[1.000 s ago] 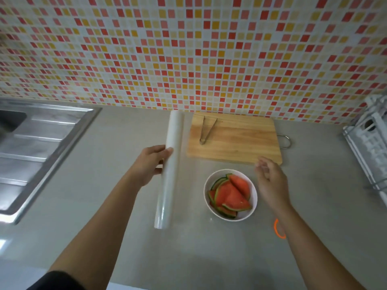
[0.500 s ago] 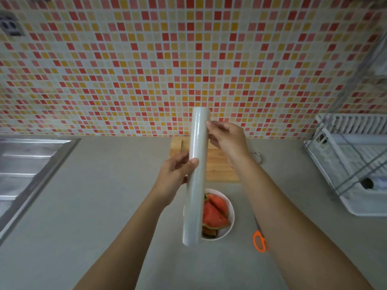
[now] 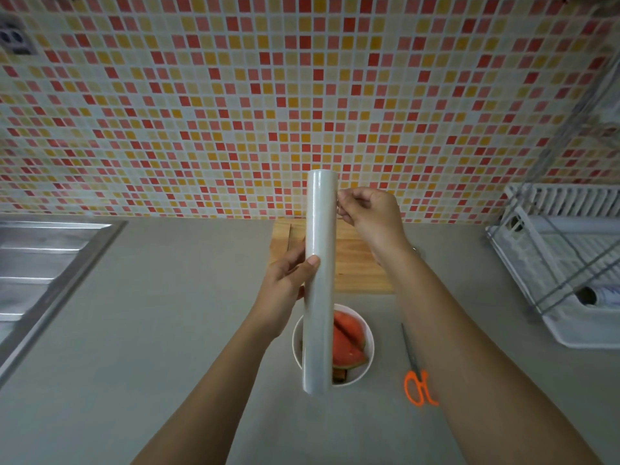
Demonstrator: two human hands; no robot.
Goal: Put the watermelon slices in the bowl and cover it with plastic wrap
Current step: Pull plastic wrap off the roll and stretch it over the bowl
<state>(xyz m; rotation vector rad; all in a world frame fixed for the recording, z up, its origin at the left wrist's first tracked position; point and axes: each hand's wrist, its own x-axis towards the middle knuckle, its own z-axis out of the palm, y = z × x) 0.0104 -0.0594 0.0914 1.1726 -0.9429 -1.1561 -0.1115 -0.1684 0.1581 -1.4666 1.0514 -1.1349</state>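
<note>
The left hand (image 3: 285, 283) grips the plastic wrap roll (image 3: 318, 280) around its middle, thumb across the front. It holds the roll upright in the air, probably so the right hand (image 3: 369, 219), pinching at the roll's top edge, can find the film's loose end. Below the left hand, partly behind the roll, watermelon slices (image 3: 347, 344) sit in the uncovered white bowl (image 3: 352, 381). Orange-handled scissors (image 3: 417, 387) lie beside the right forearm.

You're in home kitchen. Mosaic backsplash (image 3: 235, 112) ahead of you, red, orange, yellow tiles, outlet (image 3: 15, 38) top left. Steel sink (image 3: 43, 263) with ribbed drainboard at your left. Grey counter (image 3: 167, 330) below you, wooden board (image 3: 355, 263) against wall. White dish rack (image 3: 553, 263) at your right. Bowl (image 3: 370, 340) of watermelon (image 3: 345, 344), orange scissors (image 3: 417, 380) on counter.
</note>
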